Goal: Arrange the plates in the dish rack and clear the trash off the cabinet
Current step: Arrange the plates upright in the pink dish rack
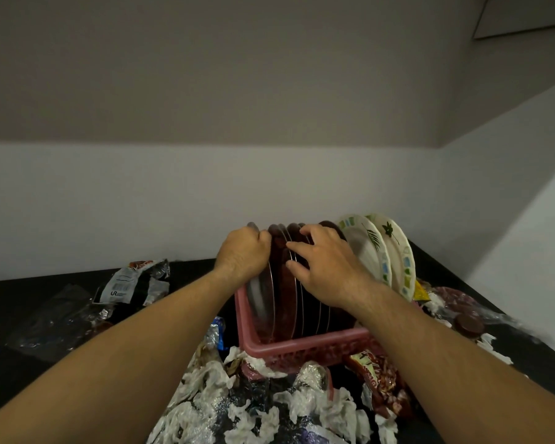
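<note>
crumpled tissues and scraps of foil lie heaped nearest, below both wrists, on the black cabinet top and up against the front wall of the pink dish rack. above them the left hand has its fingers curled over the top rim of the leftmost of the dark plates, gripping it. the right hand sits just beside it, fingers spread and fingertips resting on the neighbouring rims, clasping nothing. the dark plates stand on edge in the rack under both hands, packed close, and two white patterned plates lean in the same rack just right of the right hand. the plates look stiff, glossy and breakable — probably slippery on the faces and heavy as a bunch, so the sure hold is at the upper rim, thumb on one face and fingers on the other, one plate at a time, while the other hand steadies the rest. the trash is the reverse — light, soft, crushable. a printed wrapper lies well left of the left hand, a red snack packet lies below the right forearm, and either should gather easily by the handful.
</note>
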`<state>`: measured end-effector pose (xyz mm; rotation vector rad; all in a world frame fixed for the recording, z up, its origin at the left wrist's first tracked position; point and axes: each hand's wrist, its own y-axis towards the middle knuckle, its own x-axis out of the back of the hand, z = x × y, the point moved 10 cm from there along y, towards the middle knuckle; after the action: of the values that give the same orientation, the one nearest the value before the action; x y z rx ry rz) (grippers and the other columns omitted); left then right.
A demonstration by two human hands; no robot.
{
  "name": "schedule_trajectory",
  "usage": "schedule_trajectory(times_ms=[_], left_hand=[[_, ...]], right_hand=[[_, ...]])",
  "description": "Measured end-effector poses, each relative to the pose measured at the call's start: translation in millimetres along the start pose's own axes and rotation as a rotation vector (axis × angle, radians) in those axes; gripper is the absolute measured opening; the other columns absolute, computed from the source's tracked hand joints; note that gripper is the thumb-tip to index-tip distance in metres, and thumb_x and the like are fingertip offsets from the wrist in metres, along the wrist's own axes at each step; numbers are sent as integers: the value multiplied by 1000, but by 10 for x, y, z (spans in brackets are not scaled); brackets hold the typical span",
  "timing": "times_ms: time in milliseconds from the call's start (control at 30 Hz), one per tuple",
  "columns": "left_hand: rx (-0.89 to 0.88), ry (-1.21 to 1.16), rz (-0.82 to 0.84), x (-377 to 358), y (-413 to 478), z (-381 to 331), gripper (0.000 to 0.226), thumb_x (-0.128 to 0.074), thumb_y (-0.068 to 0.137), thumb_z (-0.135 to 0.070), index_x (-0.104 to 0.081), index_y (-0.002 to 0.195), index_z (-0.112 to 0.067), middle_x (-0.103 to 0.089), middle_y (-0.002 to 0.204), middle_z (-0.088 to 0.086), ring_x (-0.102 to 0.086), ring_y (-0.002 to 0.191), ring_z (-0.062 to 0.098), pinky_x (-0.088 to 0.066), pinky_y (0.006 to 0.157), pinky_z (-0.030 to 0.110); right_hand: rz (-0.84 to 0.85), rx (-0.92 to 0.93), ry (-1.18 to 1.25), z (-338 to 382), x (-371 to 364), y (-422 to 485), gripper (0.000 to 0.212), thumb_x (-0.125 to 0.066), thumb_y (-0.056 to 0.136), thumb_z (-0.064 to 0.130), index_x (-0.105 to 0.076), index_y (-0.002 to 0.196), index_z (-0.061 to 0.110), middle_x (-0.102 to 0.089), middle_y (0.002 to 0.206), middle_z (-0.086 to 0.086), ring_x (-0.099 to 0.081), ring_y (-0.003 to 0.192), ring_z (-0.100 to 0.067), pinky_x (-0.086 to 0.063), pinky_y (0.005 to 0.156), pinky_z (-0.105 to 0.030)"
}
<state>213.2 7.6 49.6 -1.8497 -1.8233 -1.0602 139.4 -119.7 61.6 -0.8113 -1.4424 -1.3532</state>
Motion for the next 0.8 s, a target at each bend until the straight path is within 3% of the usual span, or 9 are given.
schedule_trajectory(times_ms=[100,267,367,600,800], left_hand=[[-9,12,26,-60,-21,-25,37,-35,98,-30,-59,82,-6,-57,67,6,-54,59,17,-35,50,29],[-26,-1,36,-57,-77,-25,45,-36,99,-27,-55,61,-12,-53,57,3,-49,52,14,-35,48,27],[-34,15,52,-36,-81,-19,45,-35,100,-29,-56,65,-11,-57,62,6,-53,57,16,-37,50,28],[-20,-10,124,-65,-112,39,49,-32,101,-37,-61,73,-10,-61,65,7,-60,61,20,-52,63,36],[-31,9,138,-81,-172,42,49,-33,102,-39,-59,70,-12,-57,58,3,-57,53,15,-50,57,31]], right_hand=[[9,-6,13,-7,5,-9,48,-43,98,49,-52,140,26,-34,152,-2,-24,140,-22,-28,112,-46],[23,-5,-25,-21,5,-29,44,-37,101,42,-51,140,27,-32,153,-3,-20,141,-23,-23,115,-51],[27,-13,-94,-62,25,-46,44,-42,99,42,-48,141,29,-30,154,-2,-16,144,-25,-18,117,-56],[4,-52,-28,-133,-13,-211,47,-48,98,41,-47,143,26,-30,154,0,-11,146,-23,-15,119,-52],[-37,-46,-13,-96,10,-250,41,-48,98,42,-56,135,25,-33,153,1,-10,147,-23,-14,119,-53]])
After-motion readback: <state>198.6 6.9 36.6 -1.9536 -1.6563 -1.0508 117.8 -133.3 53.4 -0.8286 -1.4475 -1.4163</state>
